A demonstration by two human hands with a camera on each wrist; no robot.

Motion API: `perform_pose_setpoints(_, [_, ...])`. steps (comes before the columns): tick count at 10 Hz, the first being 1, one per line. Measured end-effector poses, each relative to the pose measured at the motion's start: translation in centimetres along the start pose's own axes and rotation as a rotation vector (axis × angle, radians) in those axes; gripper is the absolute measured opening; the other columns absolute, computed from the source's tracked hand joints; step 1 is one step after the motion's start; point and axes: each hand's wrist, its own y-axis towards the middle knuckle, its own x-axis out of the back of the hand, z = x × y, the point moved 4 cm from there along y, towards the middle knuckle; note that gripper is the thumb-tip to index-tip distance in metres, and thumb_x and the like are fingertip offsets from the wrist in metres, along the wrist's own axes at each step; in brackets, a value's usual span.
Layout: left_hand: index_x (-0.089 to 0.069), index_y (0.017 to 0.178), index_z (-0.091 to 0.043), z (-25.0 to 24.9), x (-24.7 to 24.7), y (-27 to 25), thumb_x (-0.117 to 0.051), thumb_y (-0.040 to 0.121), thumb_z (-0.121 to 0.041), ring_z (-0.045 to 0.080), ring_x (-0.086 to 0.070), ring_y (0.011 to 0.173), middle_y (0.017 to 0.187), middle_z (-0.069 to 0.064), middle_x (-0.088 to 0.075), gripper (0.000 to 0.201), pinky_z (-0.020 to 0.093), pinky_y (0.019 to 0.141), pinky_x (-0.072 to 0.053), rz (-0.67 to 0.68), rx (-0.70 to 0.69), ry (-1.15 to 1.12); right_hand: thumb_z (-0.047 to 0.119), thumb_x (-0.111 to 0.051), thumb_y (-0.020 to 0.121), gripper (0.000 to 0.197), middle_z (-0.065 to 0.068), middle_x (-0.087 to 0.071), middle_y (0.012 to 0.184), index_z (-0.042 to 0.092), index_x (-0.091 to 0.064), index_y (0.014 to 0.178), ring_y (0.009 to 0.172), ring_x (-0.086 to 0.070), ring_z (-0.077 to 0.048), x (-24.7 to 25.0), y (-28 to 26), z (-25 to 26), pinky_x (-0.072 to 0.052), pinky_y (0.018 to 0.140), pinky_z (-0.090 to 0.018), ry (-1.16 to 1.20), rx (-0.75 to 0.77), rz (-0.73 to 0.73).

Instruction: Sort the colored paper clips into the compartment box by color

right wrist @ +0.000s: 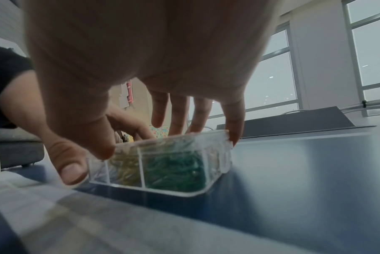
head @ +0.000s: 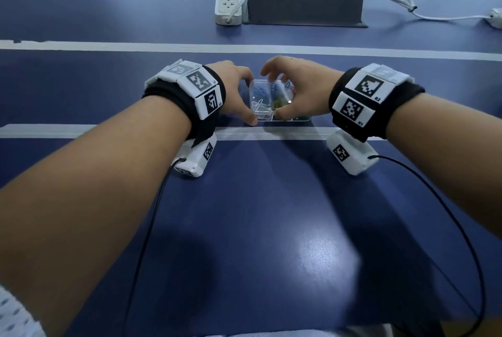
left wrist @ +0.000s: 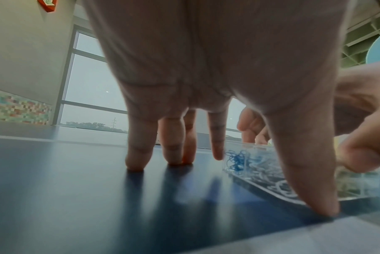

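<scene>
A clear compartment box (head: 267,116) sits on the blue table between my hands. It holds blue clips (left wrist: 235,159), white clips (left wrist: 265,170), yellow clips (right wrist: 124,166) and green clips (right wrist: 175,168) in separate cells. My right hand (head: 288,92) arches over the box and holds it, thumb (right wrist: 97,146) on the near edge and fingers (right wrist: 234,125) over the far edge. My left hand (head: 241,97) stands beside the box's left side with straight fingers. Its thumb (left wrist: 315,197) touches the near left corner, and the other fingertips (left wrist: 134,163) rest on the table.
A white power strip (head: 228,2), a dark grey flat stand (head: 304,5) and white cables (head: 407,2) lie at the back of the table. White tape lines (head: 108,46) cross the table. Black cables (head: 448,214) trail from my wrists toward me.
</scene>
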Motion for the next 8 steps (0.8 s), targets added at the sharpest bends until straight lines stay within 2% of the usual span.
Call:
perform_pose_setpoints(1, [-0.044, 0.129, -0.033, 0.0, 0.0, 0.0, -0.079, 0.051, -0.061, 0.029, -0.056, 0.109, 0.116, 0.004, -0.050, 0.090, 0.041, 0.092, -0.048, 0.010, -0.004, -0.006, 0.031, -0.075, 0.071, 0.074, 0.002, -0.053, 0.129, 0.021, -0.042, 0.135, 0.116, -0.051, -0.018, 0.0, -0.2, -0.4, -0.042, 0.097, -0.030, -0.005, -0.008, -0.002])
perform_pose_setpoints(2, [-0.038, 0.132, -0.042, 0.0, -0.1, -0.1, -0.074, 0.049, -0.069, 0.031, -0.054, 0.112, 0.120, 0.006, -0.048, 0.094, 0.045, 0.097, -0.046, 0.038, -0.018, -0.031, 0.032, -0.077, 0.072, 0.073, 0.005, -0.055, 0.130, 0.022, -0.042, 0.136, 0.118, -0.052, -0.016, 0.3, -0.7, -1.1, -0.042, 0.100, -0.030, 0.047, -0.032, 0.013])
perform_pose_setpoints(3, [-0.041, 0.129, -0.045, 0.0, -0.2, 0.1, -0.069, 0.051, -0.074, 0.030, -0.053, 0.112, 0.111, 0.004, -0.045, 0.088, 0.044, 0.097, -0.045, 0.034, -0.012, -0.020, 0.034, -0.077, 0.072, 0.073, 0.004, -0.056, 0.129, 0.022, -0.044, 0.135, 0.119, -0.052, -0.015, 0.4, -0.9, -1.5, -0.040, 0.099, -0.026, 0.085, -0.039, 0.030])
perform_pose_setpoints(4, [-0.040, 0.132, -0.043, -0.1, -0.5, 0.2, -0.070, 0.055, -0.070, 0.031, -0.051, 0.115, 0.122, 0.006, -0.046, 0.086, 0.044, 0.098, -0.044, 0.045, -0.005, -0.010, 0.036, -0.077, 0.073, 0.074, 0.002, -0.055, 0.132, 0.023, -0.042, 0.137, 0.118, -0.054, -0.019, 0.3, -0.8, -1.5, -0.042, 0.102, -0.032, 0.079, -0.035, 0.057])
perform_pose_setpoints(5, [-0.040, 0.132, -0.042, -0.4, -0.4, 0.1, -0.072, 0.056, -0.067, 0.031, -0.050, 0.116, 0.117, 0.005, -0.044, 0.087, 0.043, 0.098, -0.043, 0.044, 0.006, -0.005, 0.037, -0.074, 0.075, 0.074, 0.001, -0.053, 0.136, 0.023, -0.040, 0.139, 0.118, -0.054, -0.023, 0.1, -0.8, -1.5, -0.041, 0.105, -0.037, 0.057, -0.025, 0.056])
perform_pose_setpoints(6, [-0.032, 0.137, -0.044, -0.3, -0.5, -0.2, -0.073, 0.052, -0.068, 0.033, -0.049, 0.120, 0.127, 0.007, -0.043, 0.098, 0.046, 0.100, -0.042, 0.063, 0.026, -0.007, 0.040, -0.072, 0.076, 0.081, 0.004, -0.047, 0.144, 0.028, -0.031, 0.144, 0.127, -0.049, -0.019, -0.3, -1.1, -2.1, -0.036, 0.109, -0.032, 0.099, -0.039, 0.077])
perform_pose_setpoints(7, [-0.005, 0.146, -0.041, 0.0, -0.3, -1.5, -0.081, 0.048, -0.061, 0.032, -0.043, 0.131, 0.144, 0.009, -0.039, 0.126, 0.046, 0.108, -0.037, 0.067, -0.003, -0.126, 0.043, -0.072, 0.073, 0.093, 0.000, -0.037, 0.152, 0.027, -0.021, 0.149, 0.139, -0.035, -0.012, 0.3, -2.2, -2.1, -0.026, 0.116, -0.030, 0.282, -0.042, 0.014])
perform_pose_setpoints(8, [0.011, 0.146, -0.040, 0.8, 0.0, -3.0, -0.086, 0.054, -0.043, 0.026, -0.042, 0.135, 0.150, 0.013, -0.035, 0.134, 0.042, 0.113, -0.033, 0.037, 0.000, -0.400, 0.045, -0.070, 0.070, 0.089, -0.003, -0.043, 0.147, 0.022, -0.029, 0.146, 0.138, -0.036, -0.009, 2.3, -4.4, -2.5, -0.026, 0.117, -0.031, 0.370, -0.017, -0.237])
